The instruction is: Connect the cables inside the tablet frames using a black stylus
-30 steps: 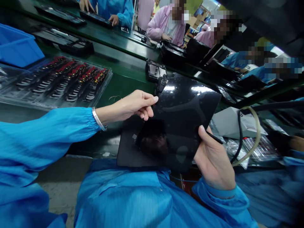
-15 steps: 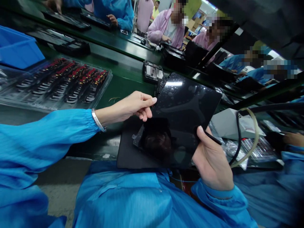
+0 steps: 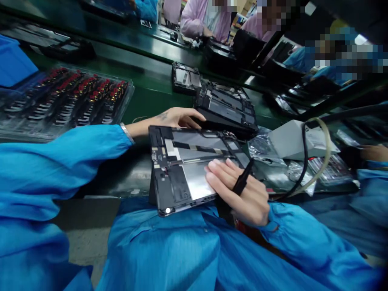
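Note:
A tablet without its back cover (image 3: 197, 180) is tilted over my lap at the bench edge, its battery and circuit boards facing up. My right hand (image 3: 239, 190) grips its right side, the fingers laid flat across the silver battery and the thumb hidden. Between those fingers sits a slim black pen-like tool (image 3: 244, 178). Beyond the tablet's far edge is my left hand (image 3: 178, 117), fingers extended and partly hidden, empty as far as I see. Its fingertips are close to a stack of opened tablets (image 3: 227, 107); I cannot tell whether they touch.
To the left, a clear plastic tray (image 3: 129, 95) holds rows of dark parts with red and gold ends, beside a blue bin (image 3: 15, 60). Another opened device (image 3: 186, 76) lies behind. On the right are a grey-white box (image 3: 291, 139), cables (image 3: 327, 161) and plastic bags (image 3: 263, 147). Co-workers sit across.
The tablet has turned from its glossy black screen side to its open inner side. My right hand now lies over it, and my left hand has moved behind its far edge.

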Available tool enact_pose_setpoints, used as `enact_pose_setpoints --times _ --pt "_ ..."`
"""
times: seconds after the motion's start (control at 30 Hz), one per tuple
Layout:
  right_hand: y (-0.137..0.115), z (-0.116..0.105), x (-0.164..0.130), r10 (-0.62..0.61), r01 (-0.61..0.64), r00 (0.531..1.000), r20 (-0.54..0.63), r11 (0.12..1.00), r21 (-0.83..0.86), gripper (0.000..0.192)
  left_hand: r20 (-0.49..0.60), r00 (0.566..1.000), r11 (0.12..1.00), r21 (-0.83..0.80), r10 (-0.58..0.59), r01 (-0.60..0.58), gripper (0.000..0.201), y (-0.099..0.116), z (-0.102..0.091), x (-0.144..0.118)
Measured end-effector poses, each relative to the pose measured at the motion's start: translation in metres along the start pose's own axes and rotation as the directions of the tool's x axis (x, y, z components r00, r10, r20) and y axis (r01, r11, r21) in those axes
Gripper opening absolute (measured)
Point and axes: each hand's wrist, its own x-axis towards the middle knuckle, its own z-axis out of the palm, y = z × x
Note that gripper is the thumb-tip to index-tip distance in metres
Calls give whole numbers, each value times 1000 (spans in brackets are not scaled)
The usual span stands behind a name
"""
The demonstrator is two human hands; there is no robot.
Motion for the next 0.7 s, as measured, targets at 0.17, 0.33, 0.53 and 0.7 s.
enact_pose_setpoints --times 0.17,0.33,0.53,0.7 --pt "16 26 -26 -209 230 972 105 935 -269 51 -94 992 872 475 -83 118 28 -8 -16 -18" --pt "7 27 -19 -256 309 938 235 924 -226 46 40 992 727 684 -120 60 33 -4 19 -40" --pt "39 -10 30 -23 24 996 84 1000 -1 57 53 999 573 818 3 -45 41 -14 42 -48" --pt "90 -6 56 127 -117 985 -120 989 93 23 -285 947 405 891 151 204 50 -36 -68 8"
